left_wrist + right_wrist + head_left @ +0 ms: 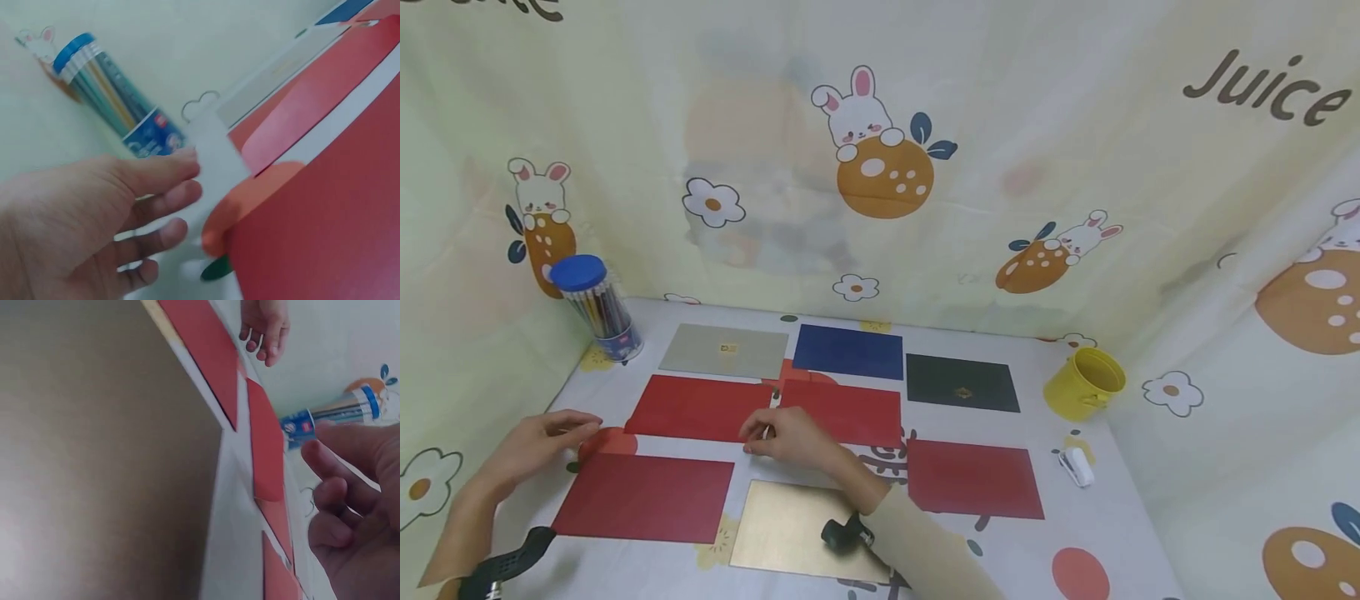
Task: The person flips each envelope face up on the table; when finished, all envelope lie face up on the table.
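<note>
"Juice" [1266,87] lettering — backdrop, upper right

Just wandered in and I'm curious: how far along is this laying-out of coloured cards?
Eight cards already lie in rows on the table, from the grey card to the gold card. In hand: the right hand touches the middle red cards; the left hand rests near the front red card. What remains isn't visible.

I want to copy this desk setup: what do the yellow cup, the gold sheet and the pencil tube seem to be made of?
The yellow cup looks like painted metal: thin rolled rim, soft sheen. The gold sheet seems metallic-finish card, flat with a brushed glare; it could be foil. The pencil tube looks like clear plastic, since the pencils show through it, with an opaque blue lid.
</note>
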The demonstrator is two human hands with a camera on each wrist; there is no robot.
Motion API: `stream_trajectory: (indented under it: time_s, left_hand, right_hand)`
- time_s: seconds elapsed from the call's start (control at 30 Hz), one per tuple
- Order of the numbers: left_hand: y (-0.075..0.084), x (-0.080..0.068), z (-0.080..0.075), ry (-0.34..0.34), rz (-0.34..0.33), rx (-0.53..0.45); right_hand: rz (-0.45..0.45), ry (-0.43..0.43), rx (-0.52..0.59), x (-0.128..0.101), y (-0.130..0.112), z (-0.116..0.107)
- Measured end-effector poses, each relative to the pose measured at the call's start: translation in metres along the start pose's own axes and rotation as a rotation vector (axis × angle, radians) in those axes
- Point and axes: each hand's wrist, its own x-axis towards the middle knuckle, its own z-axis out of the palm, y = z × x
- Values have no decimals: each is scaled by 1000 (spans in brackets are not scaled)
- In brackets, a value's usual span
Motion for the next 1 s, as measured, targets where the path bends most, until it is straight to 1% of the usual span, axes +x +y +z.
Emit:
stream_trajectory:
  time_s: [0.23, 0.3, 0.37, 0.47, 0.57, 0.73, 1.0]
  left_hand:
    - [-9, -10, -10, -116, -37, 33]
    - [-11, -11, -12, -136, -37, 38]
    - [-11, -12, -13, -142, -44, 37]
    - [-12, -12, -13, -146, -39, 40]
    - [-12, -12, -10, -135, -45, 41]
    - [-12, -11, -7, -116, -45, 40]
    - [-10, -12, -4, -117, -37, 36]
  right_hand:
    - [-20, -166, -29, -7, -5, 13]
    - [-41, -202, -48, -6, -5, 15]
    - [-61, -228, -65, -5, -5, 18]
    - [-75, -245, -83, -4, -5, 21]
    - [-83, -253, -102, -4, -5, 24]
    - [-93, -250, -145, -4, -4, 27]
    - [-87, -238, -170, -3, -5, 26]
